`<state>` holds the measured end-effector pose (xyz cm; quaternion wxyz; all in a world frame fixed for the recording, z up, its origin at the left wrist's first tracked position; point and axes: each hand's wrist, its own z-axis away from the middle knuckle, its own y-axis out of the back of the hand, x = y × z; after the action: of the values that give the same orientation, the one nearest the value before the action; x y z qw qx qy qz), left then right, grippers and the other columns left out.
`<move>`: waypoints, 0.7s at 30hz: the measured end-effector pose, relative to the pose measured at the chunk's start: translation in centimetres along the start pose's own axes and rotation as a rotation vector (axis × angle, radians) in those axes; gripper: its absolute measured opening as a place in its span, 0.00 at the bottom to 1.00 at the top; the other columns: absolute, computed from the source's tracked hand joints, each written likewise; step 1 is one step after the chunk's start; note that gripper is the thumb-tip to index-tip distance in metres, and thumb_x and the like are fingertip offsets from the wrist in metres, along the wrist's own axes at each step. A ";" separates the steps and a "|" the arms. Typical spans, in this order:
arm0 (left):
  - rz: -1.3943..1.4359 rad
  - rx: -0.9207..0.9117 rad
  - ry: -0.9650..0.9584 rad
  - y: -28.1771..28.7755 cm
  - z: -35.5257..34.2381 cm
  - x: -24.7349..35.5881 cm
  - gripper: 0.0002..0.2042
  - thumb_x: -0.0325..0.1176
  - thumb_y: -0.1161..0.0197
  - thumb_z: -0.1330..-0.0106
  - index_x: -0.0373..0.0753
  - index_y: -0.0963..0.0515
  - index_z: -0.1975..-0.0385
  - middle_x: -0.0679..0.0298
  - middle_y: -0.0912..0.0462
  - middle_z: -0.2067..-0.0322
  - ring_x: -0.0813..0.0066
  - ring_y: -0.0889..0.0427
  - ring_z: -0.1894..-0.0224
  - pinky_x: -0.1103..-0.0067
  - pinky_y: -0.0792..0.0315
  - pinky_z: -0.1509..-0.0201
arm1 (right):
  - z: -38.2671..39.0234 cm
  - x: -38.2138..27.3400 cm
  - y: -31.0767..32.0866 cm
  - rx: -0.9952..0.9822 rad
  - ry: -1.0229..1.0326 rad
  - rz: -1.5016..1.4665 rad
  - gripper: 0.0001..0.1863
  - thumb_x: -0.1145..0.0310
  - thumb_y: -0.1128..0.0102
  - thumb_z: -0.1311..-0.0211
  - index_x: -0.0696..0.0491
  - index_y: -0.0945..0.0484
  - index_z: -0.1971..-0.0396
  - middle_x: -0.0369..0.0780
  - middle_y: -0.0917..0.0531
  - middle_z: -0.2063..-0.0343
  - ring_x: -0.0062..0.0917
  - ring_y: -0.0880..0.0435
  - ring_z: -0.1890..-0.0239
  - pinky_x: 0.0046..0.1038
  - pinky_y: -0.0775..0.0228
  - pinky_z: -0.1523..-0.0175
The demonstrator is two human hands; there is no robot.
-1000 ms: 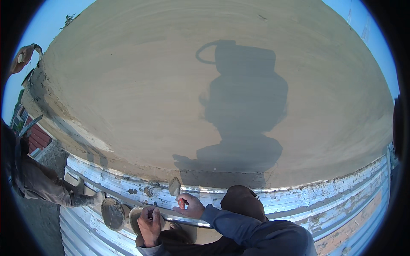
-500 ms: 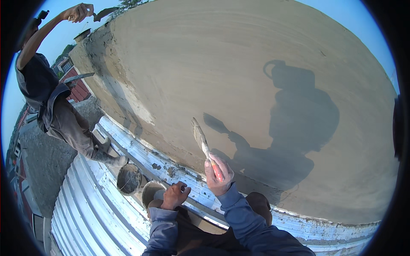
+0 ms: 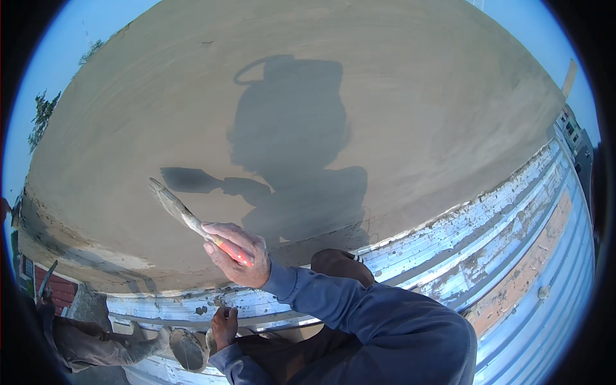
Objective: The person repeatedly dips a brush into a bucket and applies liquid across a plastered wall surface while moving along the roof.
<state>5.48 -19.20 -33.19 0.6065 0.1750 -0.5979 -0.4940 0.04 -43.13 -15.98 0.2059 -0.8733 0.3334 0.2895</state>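
My right hand grips the orange handle of a mortar-caked brush, held up close to the smooth plastered wall; the bristle end points up and left. The brush's shadow falls on the wall just above it. My left hand is lower down, its fingers curled over the edge of a long metal straightedge lying along the corrugated sheet. Both arms are in dark blue sleeves.
Blue and white corrugated metal sheeting runs under the wall, spattered with mortar. Another person's legs and boot stand at the lower left beside a round mortar pan. A rough unfinished strip marks the wall's lower left.
My right hand has lifted the brush from near the sheeting up to the wall. My view swung left, then back right, so the other person is mostly out of view.
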 end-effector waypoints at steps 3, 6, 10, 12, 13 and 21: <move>-0.024 -0.050 -0.033 -0.3 -0.5 -0.1 0.15 0.42 0.37 0.44 0.33 0.17 0.68 0.49 0.15 0.68 0.50 0.17 0.61 0.64 0.26 0.54 | 0.2 -1.3 8.4 0.069 0.044 0.239 0.16 0.74 0.39 0.38 0.61 0.25 0.51 0.48 0.16 0.60 0.31 0.12 0.62 0.29 0.20 0.56; -0.084 -0.088 -0.058 -0.7 -1.2 -0.2 0.17 0.43 0.38 0.44 0.34 0.17 0.67 0.49 0.15 0.68 0.49 0.17 0.61 0.64 0.26 0.54 | 0.4 -2.7 15.6 0.224 -0.021 0.220 0.15 0.73 0.40 0.37 0.62 0.25 0.52 0.48 0.16 0.61 0.31 0.13 0.63 0.28 0.20 0.57; -0.155 -0.109 -0.077 -1.4 -2.4 -0.9 0.18 0.44 0.38 0.43 0.34 0.17 0.65 0.48 0.15 0.67 0.49 0.17 0.60 0.63 0.26 0.53 | -0.9 -4.7 22.5 0.429 0.067 0.275 0.16 0.69 0.43 0.33 0.65 0.26 0.52 0.50 0.17 0.60 0.32 0.13 0.63 0.29 0.20 0.56; -0.160 -0.102 -0.051 -1.9 -3.0 -1.4 0.18 0.44 0.39 0.44 0.33 0.17 0.65 0.46 0.16 0.66 0.48 0.17 0.59 0.63 0.26 0.52 | -2.1 -5.5 24.8 0.538 0.101 0.255 0.17 0.68 0.44 0.32 0.66 0.26 0.52 0.51 0.17 0.60 0.33 0.14 0.63 0.31 0.19 0.56; -0.144 -0.102 -0.075 -2.1 -3.3 -1.7 0.18 0.44 0.38 0.44 0.33 0.17 0.65 0.46 0.16 0.66 0.48 0.17 0.59 0.63 0.26 0.52 | -2.8 -5.8 25.6 0.554 0.129 0.227 0.17 0.68 0.44 0.32 0.66 0.26 0.52 0.51 0.18 0.60 0.33 0.14 0.62 0.31 0.19 0.55; -0.087 -0.121 -0.038 -2.9 -4.7 -3.7 0.18 0.43 0.37 0.45 0.31 0.17 0.68 0.46 0.16 0.70 0.49 0.16 0.61 0.65 0.25 0.54 | -6.2 -6.5 29.1 0.609 0.085 0.115 0.17 0.69 0.43 0.32 0.66 0.27 0.51 0.50 0.18 0.60 0.30 0.15 0.60 0.31 0.20 0.53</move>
<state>9.30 -19.32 -38.60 0.5824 0.1546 -0.5702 -0.5583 -21.99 -63.70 -12.03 0.4270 -0.7625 0.4622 0.1508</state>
